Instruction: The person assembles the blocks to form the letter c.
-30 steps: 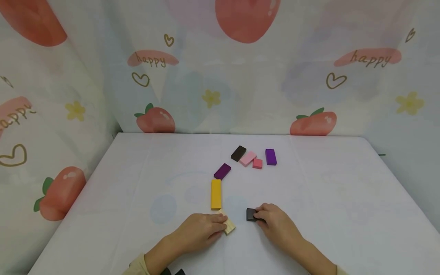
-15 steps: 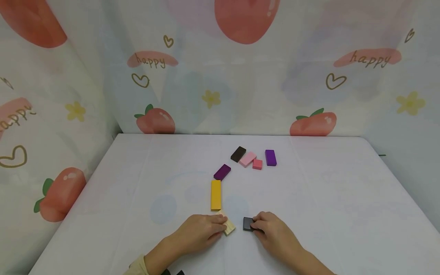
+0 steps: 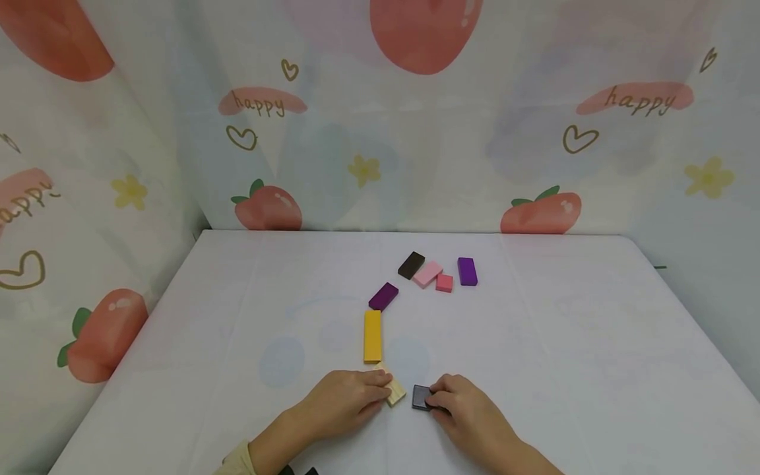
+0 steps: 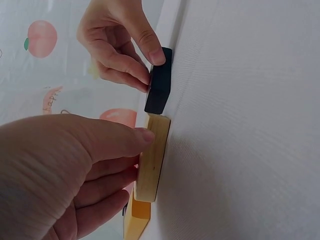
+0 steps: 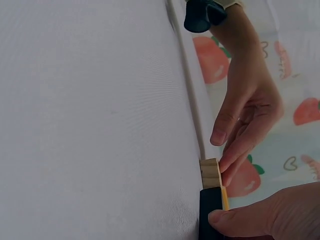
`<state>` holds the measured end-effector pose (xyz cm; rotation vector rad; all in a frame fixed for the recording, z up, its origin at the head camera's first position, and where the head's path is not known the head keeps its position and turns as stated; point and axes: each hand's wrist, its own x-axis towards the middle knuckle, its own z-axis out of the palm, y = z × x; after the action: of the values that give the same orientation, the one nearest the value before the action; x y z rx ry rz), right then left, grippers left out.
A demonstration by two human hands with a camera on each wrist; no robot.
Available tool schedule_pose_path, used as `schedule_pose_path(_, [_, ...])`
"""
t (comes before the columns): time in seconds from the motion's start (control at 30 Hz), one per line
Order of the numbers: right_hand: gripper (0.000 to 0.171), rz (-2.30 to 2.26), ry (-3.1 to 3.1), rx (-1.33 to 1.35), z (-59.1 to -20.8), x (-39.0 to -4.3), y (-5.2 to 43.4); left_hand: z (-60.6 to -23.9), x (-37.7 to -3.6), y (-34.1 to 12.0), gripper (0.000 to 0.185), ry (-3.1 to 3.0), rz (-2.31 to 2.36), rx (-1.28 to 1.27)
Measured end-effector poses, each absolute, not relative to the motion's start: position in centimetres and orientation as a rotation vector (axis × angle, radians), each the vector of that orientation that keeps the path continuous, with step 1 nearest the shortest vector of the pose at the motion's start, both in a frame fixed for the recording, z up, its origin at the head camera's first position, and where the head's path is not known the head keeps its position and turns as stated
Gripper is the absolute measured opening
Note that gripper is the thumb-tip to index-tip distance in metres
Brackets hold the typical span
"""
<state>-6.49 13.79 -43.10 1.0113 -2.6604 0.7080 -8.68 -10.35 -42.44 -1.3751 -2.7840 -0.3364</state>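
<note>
Long block (image 3: 372, 336) lies on table (image 3: 564, 343), its near end touching short block (image 3: 394, 390); square block (image 3: 421, 397) sits right of it; five blocks (image 3: 436, 272) lie behind.

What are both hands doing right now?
Left hand: fingers pinch the pale wooden block, which lies flat on the table.
Right hand: fingers pinch the black block, flat on the table.
</note>
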Motion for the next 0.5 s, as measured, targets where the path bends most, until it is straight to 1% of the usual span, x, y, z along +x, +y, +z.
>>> schedule_pose_path(0.17, [0.014,0.732,-2.745,1.005,-42.83,-6.23,13.61,-42.38,-8.63,-10.38,0.024,-2.772,-0.346,-1.373])
schedule_pose_path(0.5, [0.016,0.758,-2.668,1.066,-42.92,-5.95,13.28,-42.53,-8.67,-10.33,0.024,-2.755,-0.353,-1.368])
